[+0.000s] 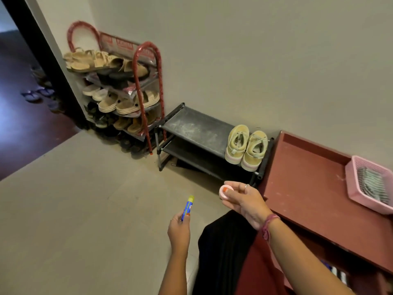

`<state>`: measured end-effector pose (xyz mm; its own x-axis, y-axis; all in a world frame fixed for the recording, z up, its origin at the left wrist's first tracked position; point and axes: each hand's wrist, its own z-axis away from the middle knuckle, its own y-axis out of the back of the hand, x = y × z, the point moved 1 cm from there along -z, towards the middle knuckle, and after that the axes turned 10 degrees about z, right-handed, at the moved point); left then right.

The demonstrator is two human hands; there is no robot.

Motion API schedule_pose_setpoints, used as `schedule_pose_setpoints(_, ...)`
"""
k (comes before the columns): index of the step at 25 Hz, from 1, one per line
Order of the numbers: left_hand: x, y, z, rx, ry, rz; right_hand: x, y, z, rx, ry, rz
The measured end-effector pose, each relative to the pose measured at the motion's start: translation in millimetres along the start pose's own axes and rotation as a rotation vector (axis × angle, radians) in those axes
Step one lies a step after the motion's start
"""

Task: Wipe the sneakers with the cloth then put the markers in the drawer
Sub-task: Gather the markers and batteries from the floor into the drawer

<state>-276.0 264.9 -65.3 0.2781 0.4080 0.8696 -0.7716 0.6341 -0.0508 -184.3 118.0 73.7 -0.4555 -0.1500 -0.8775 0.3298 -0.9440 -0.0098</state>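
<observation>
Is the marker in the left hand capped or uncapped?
Capped: the marker in the left hand shows a yellow-green cap on its far end, no tip visible.

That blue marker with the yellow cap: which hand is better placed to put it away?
The left hand, probably: it already grips the marker. The right hand holds a small pink object, though it is nearer the red cabinet.

A single wide-angle head view looks forward and steeply down from standing height (edges bowed by the lens). It faces a wall corner, with the floor [74,209] spread below, a black shoe rack [197,128] at mid-distance and both hands nearest at the bottom.
</observation>
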Motion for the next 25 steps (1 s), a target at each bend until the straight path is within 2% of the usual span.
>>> schedule_pose_setpoints(10,57,-45,78,-0.159,-0.133,0.151,1,97,101,0.139,0.115,-0.06)
schedule_pose_setpoints(16,78,-95,124,-0.378,-0.103,0.235,26,171,126,0.247,0.1,-0.087)
schedule_pose_setpoints(21,56,-147,157,-0.542,0.055,0.219,78,230,119,0.406,-0.004,0.265)
schedule_pose_setpoints(25,26,-185,169,-0.587,0.19,0.164,127,253,105,0.461,-0.151,0.507)
